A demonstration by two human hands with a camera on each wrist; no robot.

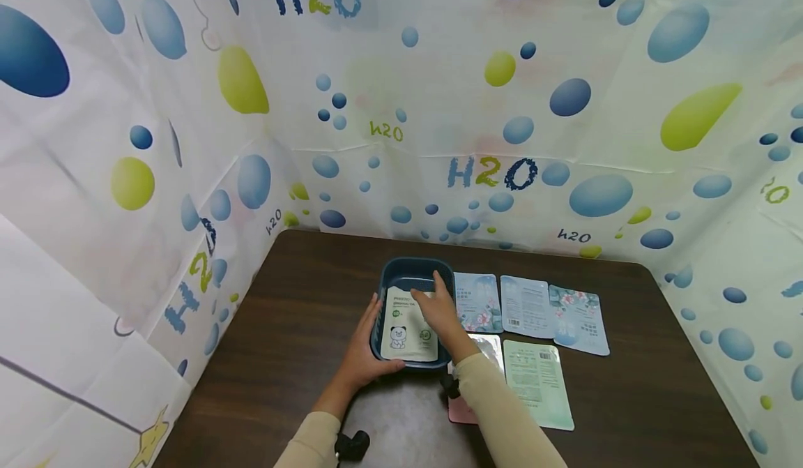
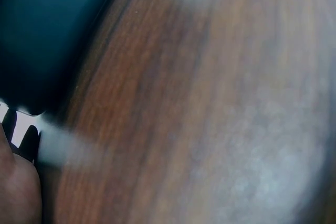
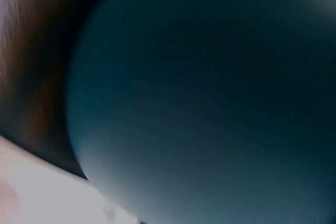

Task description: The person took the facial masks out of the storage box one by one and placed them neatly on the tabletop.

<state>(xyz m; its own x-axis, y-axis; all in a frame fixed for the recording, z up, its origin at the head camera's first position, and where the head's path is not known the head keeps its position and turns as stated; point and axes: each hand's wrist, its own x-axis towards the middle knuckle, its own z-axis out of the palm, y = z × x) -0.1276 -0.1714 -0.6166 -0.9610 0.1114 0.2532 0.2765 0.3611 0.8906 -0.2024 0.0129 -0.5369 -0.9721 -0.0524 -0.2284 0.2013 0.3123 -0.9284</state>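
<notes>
A dark teal plastic basket stands near the table's middle in the head view. Inside lies a cream sheet-mask packet printed with a small bear. My left hand holds the basket's near left corner, fingers along the left side and thumb across the front. Over the basket's right side, my right hand has its thumb and index finger spread at the packet's upper end. The left wrist view has the basket wall with part of the left hand below. Blurred teal fills most of the right wrist view.
Right of the basket, three blue floral packets lie in a row. A pale green packet is nearer, beside a silver-and-pink packet partly under the right forearm. The brown table meets a bubble-printed curtain behind.
</notes>
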